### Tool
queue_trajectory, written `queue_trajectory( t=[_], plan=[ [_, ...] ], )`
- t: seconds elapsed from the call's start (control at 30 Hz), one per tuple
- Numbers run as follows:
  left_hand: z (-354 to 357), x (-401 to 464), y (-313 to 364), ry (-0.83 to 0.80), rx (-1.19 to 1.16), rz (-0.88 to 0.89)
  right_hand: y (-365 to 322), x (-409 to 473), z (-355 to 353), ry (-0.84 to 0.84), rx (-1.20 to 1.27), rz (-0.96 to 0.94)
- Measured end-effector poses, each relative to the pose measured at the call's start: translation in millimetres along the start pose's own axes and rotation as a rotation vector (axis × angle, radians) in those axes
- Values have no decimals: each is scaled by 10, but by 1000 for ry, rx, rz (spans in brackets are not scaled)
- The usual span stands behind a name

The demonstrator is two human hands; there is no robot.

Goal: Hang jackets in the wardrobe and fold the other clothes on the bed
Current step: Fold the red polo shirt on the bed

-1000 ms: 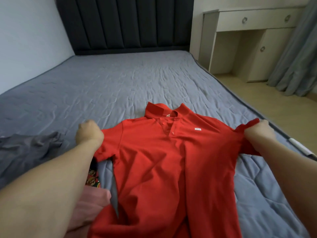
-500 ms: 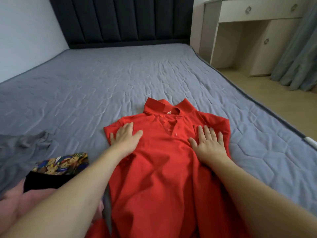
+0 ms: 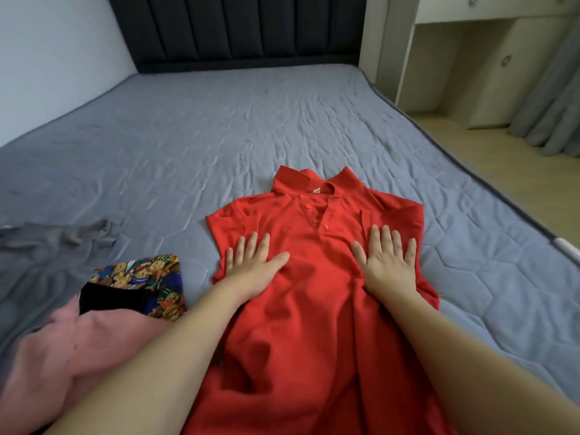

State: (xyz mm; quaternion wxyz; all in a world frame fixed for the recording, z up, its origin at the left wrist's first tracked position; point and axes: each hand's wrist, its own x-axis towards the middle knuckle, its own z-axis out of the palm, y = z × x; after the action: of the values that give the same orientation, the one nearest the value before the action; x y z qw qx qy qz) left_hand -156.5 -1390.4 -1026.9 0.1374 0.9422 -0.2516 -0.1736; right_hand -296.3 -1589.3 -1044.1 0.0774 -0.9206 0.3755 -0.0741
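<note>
Soft, even daylight; wide-angle view with slight motion blur.
The room is moderately bright with no glare, brighter toward the right by the curtain [image 3: 552,98]. Shadows are faint: only soft dark patches under the forearms and in the folds of the red shirt [image 3: 314,309]. The bed [image 3: 219,136] edge and headboard [image 3: 244,29] bow from lens distortion. The forearms and the pink cloth [image 3: 62,356] at the lower edge look smeared and unsharp.

dark headboard [image 3: 251,29], cream desk [image 3: 489,58], grey curtain [image 3: 555,111]
</note>
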Motion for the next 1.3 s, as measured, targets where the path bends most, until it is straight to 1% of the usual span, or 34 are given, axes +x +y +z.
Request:
queue_trajectory(
  t=[0.07, 0.13, 0.2, 0.27, 0.3, 0.33, 0.37, 0.4, 0.43, 0.47, 0.5, 0.53, 0.57, 0.63, 0.7, 0.77, 0.8, 0.83, 0.87, 0.9, 0.93, 1.0, 1.03, 1.07, 1.13, 1.17, 1.2, 1.23, 1.27, 1.3],
  plan=[
    [92, -385, -10, -38, 6, 17, 20, -329, -63, -30, 49, 43],
    [122, -748, -54, -40, -41, -18, 43, -675, -164, -32, 118, 92],
    [55, -1074, -97, 17, -140, -132, 61, -999, -318, -16, 163, 151],
    [-51, -1344, -136, 97, -232, -297, 120, -1261, -496, -36, 183, 266],
    [-102, -1441, -172, 105, -305, -358, 182, -1355, -557, -68, 196, 331],
    [-168, -1555, -182, 60, -377, -382, 267, -1421, -602, -122, 245, 392],
    [-233, -1658, -182, -31, -468, -376, 355, -1483, -655, -186, 363, 447],
    [-306, -1781, -158, -163, -545, -336, 446, -1532, -692, -276, 546, 479],
    [-351, -1882, -127, -296, -594, -276, 509, -1594, -761, -405, 745, 495],
    [-399, -1995, -69, -402, -639, -199, 549, -1670, -843, -576, 903, 499],
    [-431, -2081, -8, -446, -708, -134, 571, -1755, -925, -743, 1009, 488],
    [-449, -2159, 64, -451, -791, -83, 569, -1842, -1000, -876, 1079, 462],
    [-439, -2202, 107, -418, -851, -60, 562, -1922, -1060, -978, 1123, 431],
    [-446, -2322, 205, -374, -936, -56, 546, -2047, -1147, -1052, 1198, 412],
    [-469, -2463, 261, -382, -956, -71, 526, -2128, -1244, -1024, 1302, 421],
    [-502, -2526, 204, -294, -1019, -102, 551, -2150, -1373, -965, 1351, 465],
    [-561, -2552, 170, -238, -1057, -96, 576, -2172, -1469, -943, 1274, 477],
    [-651, -2546, 100, -185, -1051, -82, 647, -2163, -1548, -907, 1120, 492],
    [-764, -2576, 32, -170, -1025, -52, 742, -2141, -1621, -864, 903, 498],
    [-874, -2568, -67, -159, -900, -42, 845, -2110, -1690, -831, 676, 501],
    [-995, -2571, -163, -156, -661, -46, 928, -2088, -1765, -827, 452, 493],
    [-1065, -2525, -331, -209, 110, -90, 1003, -2064, -1884, -809, 47, 445],
    [-1022, -2578, -340, -288, 458, -98, 964, -2095, -1940, -771, -130, 374],
    [-917, -2595, -331, -418, 670, -146, 891, -2136, -1952, -704, -282, 284],
    [-734, -2617, -160, -659, 793, -291, 720, -2196, -1860, -610, -485, 135],
    [-688, -2619, -31, -669, 820, -334, 651, -2190, -1773, -603, -497, 120],
    [-648, -2574, 75, -576, 830, -314, 586, -2176, -1681, -617, -479, 155],
    [-625, -2507, 152, -396, 848, -225, 509, -2139, -1591, -617, -475, 196],
    [-594, -2455, 235, -178, 789, -130, 426, -2081, -1498, -562, -477, 187],
    [-536, -2382, 273, 11, 671, -16, 342, -2018, -1411, -449, -456, 108]
  ],
)
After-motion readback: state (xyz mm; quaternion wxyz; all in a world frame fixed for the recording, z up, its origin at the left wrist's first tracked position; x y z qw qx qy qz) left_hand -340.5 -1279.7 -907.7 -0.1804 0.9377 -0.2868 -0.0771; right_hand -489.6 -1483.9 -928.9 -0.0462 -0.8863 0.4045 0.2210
